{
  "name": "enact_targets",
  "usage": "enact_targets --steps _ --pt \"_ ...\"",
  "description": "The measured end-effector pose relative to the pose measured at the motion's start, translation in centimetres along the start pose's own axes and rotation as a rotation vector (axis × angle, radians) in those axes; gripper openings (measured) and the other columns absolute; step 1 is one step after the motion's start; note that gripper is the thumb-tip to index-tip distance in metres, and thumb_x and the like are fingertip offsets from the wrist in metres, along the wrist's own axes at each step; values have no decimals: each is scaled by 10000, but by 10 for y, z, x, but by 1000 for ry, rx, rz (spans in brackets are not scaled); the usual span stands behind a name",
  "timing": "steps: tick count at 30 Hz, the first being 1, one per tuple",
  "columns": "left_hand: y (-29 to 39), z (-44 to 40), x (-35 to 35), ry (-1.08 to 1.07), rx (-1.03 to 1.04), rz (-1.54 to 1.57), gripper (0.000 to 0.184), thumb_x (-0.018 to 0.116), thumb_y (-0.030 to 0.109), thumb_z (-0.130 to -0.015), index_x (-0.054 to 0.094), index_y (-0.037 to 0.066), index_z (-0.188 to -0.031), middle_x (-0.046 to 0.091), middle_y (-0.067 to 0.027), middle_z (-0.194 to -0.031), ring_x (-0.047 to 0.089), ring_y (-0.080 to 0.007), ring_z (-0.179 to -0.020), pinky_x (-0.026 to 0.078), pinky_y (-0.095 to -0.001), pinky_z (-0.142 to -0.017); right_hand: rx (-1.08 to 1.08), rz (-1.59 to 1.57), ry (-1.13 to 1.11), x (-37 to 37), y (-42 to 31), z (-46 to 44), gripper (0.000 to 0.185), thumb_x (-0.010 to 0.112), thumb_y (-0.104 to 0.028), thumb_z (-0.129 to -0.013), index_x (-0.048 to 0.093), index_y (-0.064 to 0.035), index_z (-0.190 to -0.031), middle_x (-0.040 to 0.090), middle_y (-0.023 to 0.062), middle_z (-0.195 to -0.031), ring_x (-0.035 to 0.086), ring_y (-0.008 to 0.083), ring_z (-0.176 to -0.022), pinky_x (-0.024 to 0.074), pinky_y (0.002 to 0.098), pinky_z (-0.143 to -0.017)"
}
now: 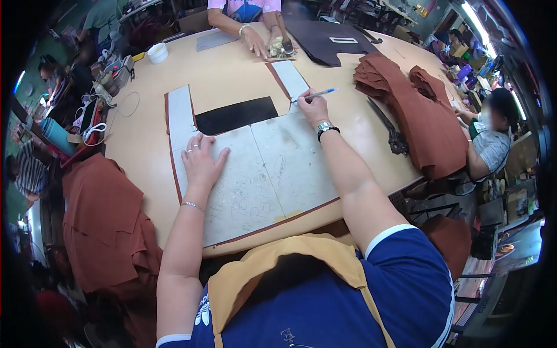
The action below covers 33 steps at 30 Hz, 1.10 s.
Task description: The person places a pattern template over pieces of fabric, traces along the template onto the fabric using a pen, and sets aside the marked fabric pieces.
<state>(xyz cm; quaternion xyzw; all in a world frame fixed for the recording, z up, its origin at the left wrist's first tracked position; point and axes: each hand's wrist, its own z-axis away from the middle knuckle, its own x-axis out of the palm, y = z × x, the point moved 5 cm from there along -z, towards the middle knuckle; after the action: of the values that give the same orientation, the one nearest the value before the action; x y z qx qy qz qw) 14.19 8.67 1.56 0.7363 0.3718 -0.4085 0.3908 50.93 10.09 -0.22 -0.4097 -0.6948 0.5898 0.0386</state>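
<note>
A pale grey U-shaped pattern board (301,156) with handwriting on it lies over a reddish-brown leather sheet (172,139), whose edge shows around it. My left hand (203,158) lies on the board near its inner left corner, fingers spread. My right hand (313,109) grips a pen (324,93), with its tip end at the inner edge of the board's right arm. A black piece (238,116) lies between the two arms of the board.
Brown leather pieces (412,116) are stacked at the right, beside dark scissors (397,141). More brown leather (104,220) hangs at the left edge. Across the table (342,78), a person's hands (255,43) work near a brush (286,42). A white tub (157,53) stands back left.
</note>
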Motion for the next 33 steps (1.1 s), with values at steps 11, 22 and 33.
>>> enact_targets --steps 11,22,33 --pt "-2 0 3 -47 -17 42 487 645 491 -840 564 135 -1162 467 -164 -1381 362 -329 -1350 244 -557 -1087 -38 37 -25 0 -11 3 240 654 -275 -759 659 -46 -829 663 94 -692 641 195 -651 509 320 -646" --pt "2 3 -1 -65 -29 37 487 655 480 -837 553 131 -1160 456 -157 -1388 360 -306 -1353 248 -576 -1086 -5 -5 -24 -72 9 49 277 626 -272 -899 628 -46 -1059 707 108 -889 658 205 -762 516 309 -721" --pt "13 32 -3 -117 -91 119 650 603 534 -858 461 113 -1332 349 -177 -1482 257 -338 -1417 191 -618 -1110 445 -104 -255 -156 -7 114 432 752 -238 -828 590 -14 -1159 635 25 -968 567 86 -840 446 227 -704"
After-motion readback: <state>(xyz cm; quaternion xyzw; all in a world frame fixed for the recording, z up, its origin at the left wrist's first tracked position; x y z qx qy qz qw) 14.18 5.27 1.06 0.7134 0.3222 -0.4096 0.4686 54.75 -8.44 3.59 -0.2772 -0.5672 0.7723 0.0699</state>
